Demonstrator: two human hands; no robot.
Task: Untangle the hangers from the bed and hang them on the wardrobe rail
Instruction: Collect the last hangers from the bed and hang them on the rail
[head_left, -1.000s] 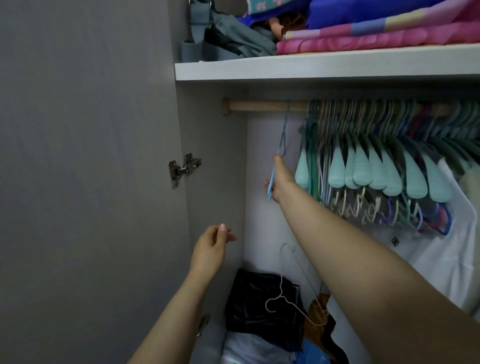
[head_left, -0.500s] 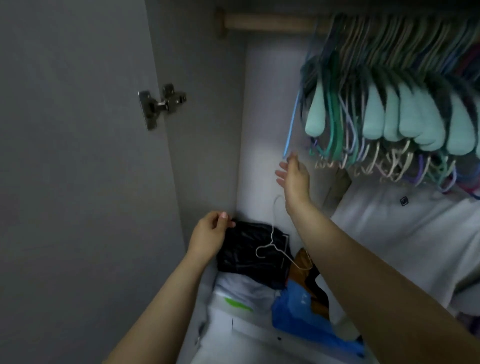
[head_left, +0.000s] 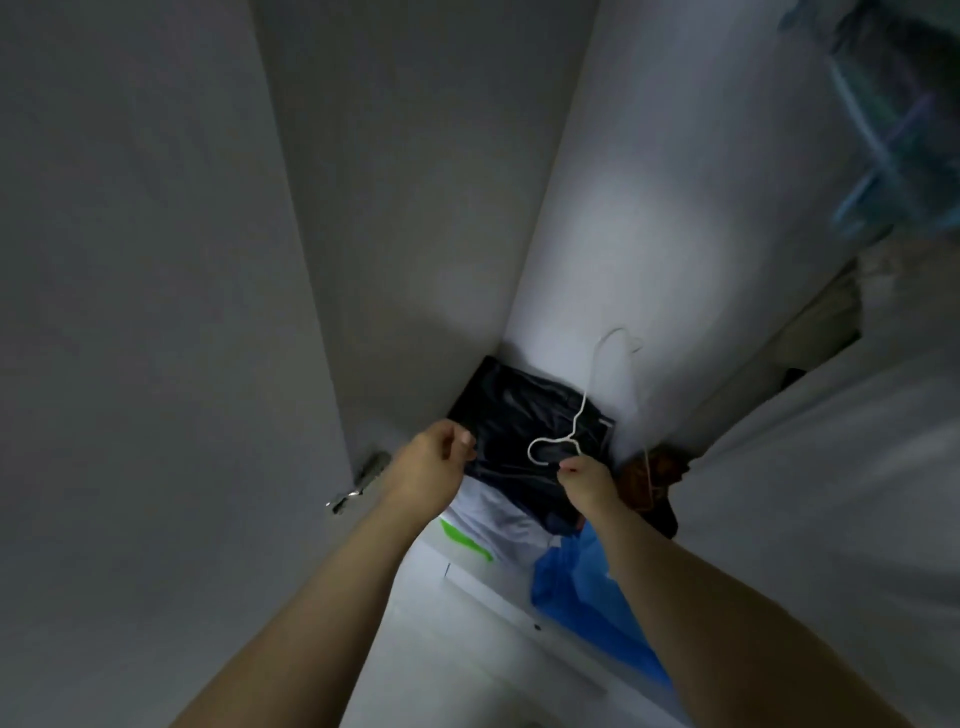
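From the head camera, looking down into the wardrobe's bottom corner: the grey door stands open on the left, with a metal hinge low on its edge. On the wardrobe floor lies a folded dark garment pushed into the corner, with a white cloth bearing a green mark under its near edge, a shiny blue bag beside that, and something brown to the right. A thin white wire hanger leans against the back wall, its hook end low over the dark garment. The right hand has its fingers curled at that hook end; whether they actually grip the wire I cannot tell. The left hand hovers just beside the garment's left edge, fingers loosely bent, holding nothing. At upper right, blurred teal and blue hangers hang above pale fabric.
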